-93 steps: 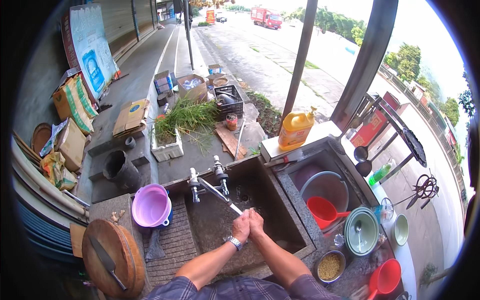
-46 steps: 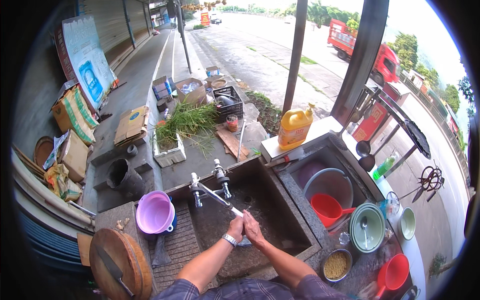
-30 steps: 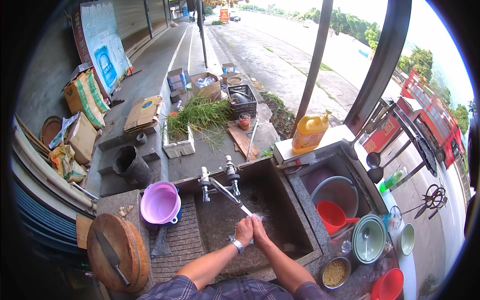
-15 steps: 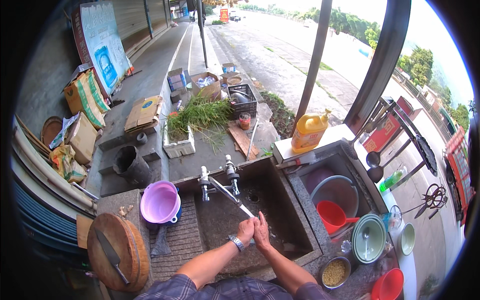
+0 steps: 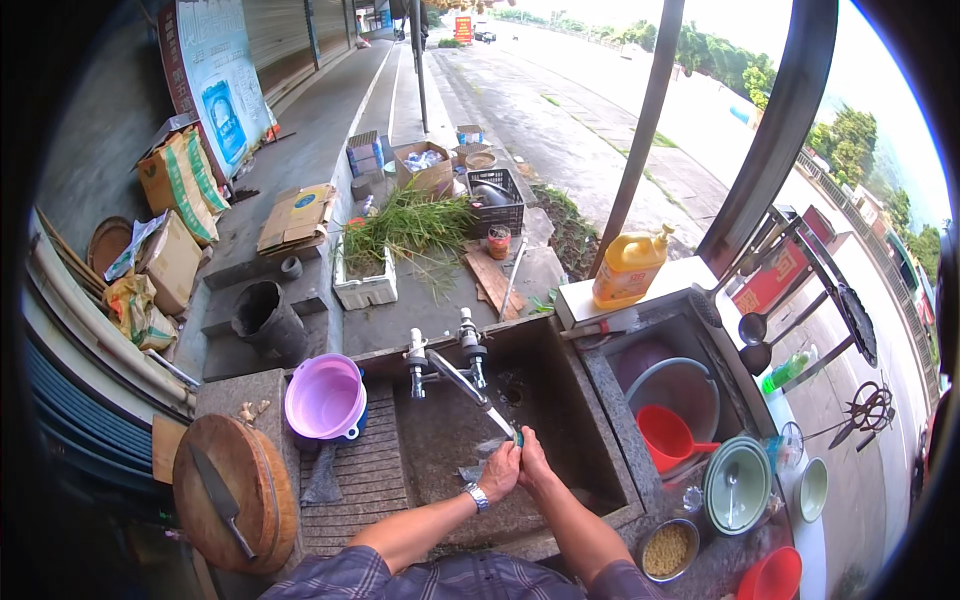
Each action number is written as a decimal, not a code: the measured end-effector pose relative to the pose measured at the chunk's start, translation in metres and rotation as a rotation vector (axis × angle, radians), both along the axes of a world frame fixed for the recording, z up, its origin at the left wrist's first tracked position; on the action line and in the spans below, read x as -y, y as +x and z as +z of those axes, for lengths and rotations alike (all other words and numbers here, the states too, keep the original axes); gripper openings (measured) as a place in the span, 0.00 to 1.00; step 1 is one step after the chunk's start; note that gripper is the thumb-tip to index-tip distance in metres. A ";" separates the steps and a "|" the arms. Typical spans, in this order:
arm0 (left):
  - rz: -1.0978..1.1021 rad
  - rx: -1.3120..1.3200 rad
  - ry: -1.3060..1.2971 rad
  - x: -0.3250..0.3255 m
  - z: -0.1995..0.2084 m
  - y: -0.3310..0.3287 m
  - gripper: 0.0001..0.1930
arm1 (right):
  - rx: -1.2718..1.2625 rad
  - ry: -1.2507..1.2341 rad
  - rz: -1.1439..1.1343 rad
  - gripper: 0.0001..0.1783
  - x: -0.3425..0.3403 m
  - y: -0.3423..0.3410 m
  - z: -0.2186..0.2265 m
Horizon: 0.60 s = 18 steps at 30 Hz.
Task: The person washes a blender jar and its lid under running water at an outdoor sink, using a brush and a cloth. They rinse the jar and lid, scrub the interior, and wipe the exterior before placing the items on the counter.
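Over the stone sink (image 5: 590, 440), my left hand (image 5: 500, 468) and my right hand (image 5: 535, 457) are closed and pressed together. A small greenish thing shows at the fingertips. The fingers hide the rest, so I cannot tell what it is. A metal watch (image 5: 476, 495) circles my left wrist. A slanting hose (image 5: 460, 378) comes from the pair of metal taps (image 5: 417, 362). From its end a whitish streak, looking like running water, reaches my fingers. Pale flat scraps (image 5: 472, 471) lie on the sink floor beside my left hand.
Left stand a purple basin (image 5: 326, 397) and a round chopping board (image 5: 270, 500) with a cleaver (image 5: 217, 490). Right are a red ladle (image 5: 665, 440), stacked green bowls (image 5: 722, 500), a bowl of yellowish pieces (image 5: 668, 550) and a yellow pump bottle (image 5: 630, 268).
My joined hands have shifted slightly right and down in the picture and turned. The greenish thing now shows at their fingertips. The whole view has shifted a little.
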<state>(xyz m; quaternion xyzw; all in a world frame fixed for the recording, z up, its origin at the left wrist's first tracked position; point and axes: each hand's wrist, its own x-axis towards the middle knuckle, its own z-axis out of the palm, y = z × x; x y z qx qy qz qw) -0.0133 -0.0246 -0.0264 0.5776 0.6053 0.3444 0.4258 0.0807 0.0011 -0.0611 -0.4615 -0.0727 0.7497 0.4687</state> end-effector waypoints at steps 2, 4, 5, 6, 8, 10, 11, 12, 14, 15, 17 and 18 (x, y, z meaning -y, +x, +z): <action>0.093 -0.011 -0.069 0.000 0.001 -0.005 0.17 | 0.051 -0.017 0.140 0.30 0.008 -0.007 0.046; 0.148 -0.098 0.040 -0.013 0.000 -0.006 0.20 | 0.268 0.095 0.316 0.31 0.010 0.000 0.029; 0.163 -0.034 -0.041 -0.020 0.008 -0.003 0.21 | 0.457 0.178 0.263 0.33 0.013 0.000 0.001; 0.198 0.021 -0.117 -0.027 0.014 -0.006 0.22 | 0.635 0.273 0.225 0.36 0.010 -0.009 0.004; 0.278 0.178 -0.296 -0.034 0.004 -0.006 0.20 | 1.078 0.259 0.222 0.39 0.018 -0.014 0.011; 0.370 0.397 -0.476 -0.039 -0.004 -0.003 0.19 | 1.190 0.354 0.239 0.41 0.022 -0.014 0.028; 0.400 0.502 -0.518 -0.039 -0.008 -0.005 0.17 | 1.079 0.456 0.263 0.41 0.023 -0.007 0.028; 0.376 0.552 -0.537 -0.039 -0.015 -0.006 0.19 | 0.969 0.553 0.288 0.40 0.025 -0.002 0.032; 0.333 0.651 -0.569 -0.039 -0.029 -0.011 0.23 | 0.959 0.493 0.295 0.37 0.028 -0.001 0.040; 0.214 0.401 -0.534 -0.036 -0.020 -0.005 0.21 | 0.969 0.487 0.247 0.37 0.030 0.004 0.033; 0.195 0.330 -0.380 -0.028 -0.026 -0.001 0.20 | 0.997 0.480 0.137 0.35 0.028 0.001 0.013; 0.193 0.292 -0.302 -0.025 -0.028 -0.002 0.20 | 0.966 0.450 0.127 0.34 0.024 -0.004 0.006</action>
